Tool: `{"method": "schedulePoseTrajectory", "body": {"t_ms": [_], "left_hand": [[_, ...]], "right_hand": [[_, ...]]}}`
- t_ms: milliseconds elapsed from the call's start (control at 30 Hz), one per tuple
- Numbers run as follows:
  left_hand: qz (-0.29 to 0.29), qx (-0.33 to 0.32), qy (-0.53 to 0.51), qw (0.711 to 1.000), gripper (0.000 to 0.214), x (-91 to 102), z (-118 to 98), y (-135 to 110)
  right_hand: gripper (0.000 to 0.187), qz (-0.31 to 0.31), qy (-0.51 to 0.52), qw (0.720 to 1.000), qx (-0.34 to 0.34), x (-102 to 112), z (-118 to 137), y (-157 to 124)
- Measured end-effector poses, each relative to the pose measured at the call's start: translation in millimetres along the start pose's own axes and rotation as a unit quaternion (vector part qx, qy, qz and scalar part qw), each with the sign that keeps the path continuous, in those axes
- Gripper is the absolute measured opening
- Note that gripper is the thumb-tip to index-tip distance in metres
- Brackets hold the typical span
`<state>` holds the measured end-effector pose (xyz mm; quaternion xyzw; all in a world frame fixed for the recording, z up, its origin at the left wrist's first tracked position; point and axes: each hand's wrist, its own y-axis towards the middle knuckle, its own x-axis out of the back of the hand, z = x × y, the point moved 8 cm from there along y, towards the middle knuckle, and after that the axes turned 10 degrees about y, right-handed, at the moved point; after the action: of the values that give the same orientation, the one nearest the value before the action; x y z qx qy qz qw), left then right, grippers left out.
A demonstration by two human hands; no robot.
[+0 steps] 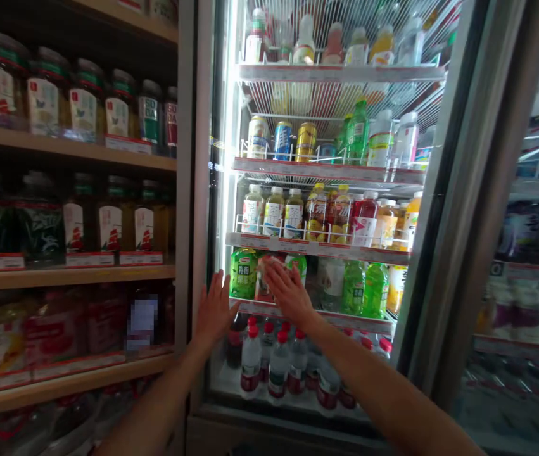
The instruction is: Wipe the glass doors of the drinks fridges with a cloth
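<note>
I face an open drinks fridge. My left hand (213, 308) is open, fingers spread, resting on the fridge's left frame (201, 209) at the level of the fourth shelf. My right hand (288, 289) reaches inside, fingers stretched flat over a reddish-labelled bottle (263, 283) on that shelf (326, 318). A green bottle (243, 273) stands just left of it, and more green bottles (363, 288) stand to the right. Whether the right hand grips the bottle is unclear.
The fridge door (469, 190) stands open to the right. Red-capped water bottles (276, 354) fill the bottom shelf below my hands. Cans and juice bottles fill the upper shelves. Wooden shelves (69, 277) with large bottles stand on the left. Another cooler is at far right.
</note>
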<state>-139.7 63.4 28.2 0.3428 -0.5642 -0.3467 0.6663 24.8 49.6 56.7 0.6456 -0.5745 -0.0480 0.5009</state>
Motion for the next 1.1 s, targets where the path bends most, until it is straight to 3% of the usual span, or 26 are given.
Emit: {"method": "schedulePoseTrajectory", "body": {"t_ms": [133, 333, 533, 733, 900, 1000, 1100], "left_hand": [[0.003, -0.009, 0.009, 1.000, 0.060, -5.4, 15.1, -4.2], [-0.005, -0.002, 0.007, 1.000, 0.062, -0.5, 39.3, -4.3], [-0.011, -0.004, 0.013, 1.000, 0.062, 3.2, 55.0, -5.1], [-0.035, -0.008, 0.011, 0.999, 0.063, 14.1, 57.3, 7.5], [-0.049, -0.019, 0.014, 0.999, 0.060, 24.8, 52.1, 15.6], [-0.052, -0.021, 0.013, 0.998, 0.060, 29.8, 49.4, 22.6], [-0.055, -0.027, 0.012, 0.998, 0.061, 35.2, 40.3, 34.6]], "right_hand": [[0.045, 0.028, 0.024, 0.993, 0.109, -14.8, 29.3, 9.0], [0.048, -0.015, 0.048, 0.999, -0.010, -14.1, 17.5, 58.4], [0.044, 0.031, 0.056, 0.992, 0.107, -28.0, 58.3, 45.5], [0.042, 0.021, 0.058, 0.998, 0.028, -19.8, 45.0, 91.8], [0.037, 0.053, 0.063, 0.990, 0.116, -30.1, 68.0, 69.8], [0.037, 0.031, 0.039, 0.990, 0.136, -17.0, 47.8, 60.4], [0.041, -0.027, 0.012, 0.999, 0.033, 14.5, -9.7, 70.5]]}}
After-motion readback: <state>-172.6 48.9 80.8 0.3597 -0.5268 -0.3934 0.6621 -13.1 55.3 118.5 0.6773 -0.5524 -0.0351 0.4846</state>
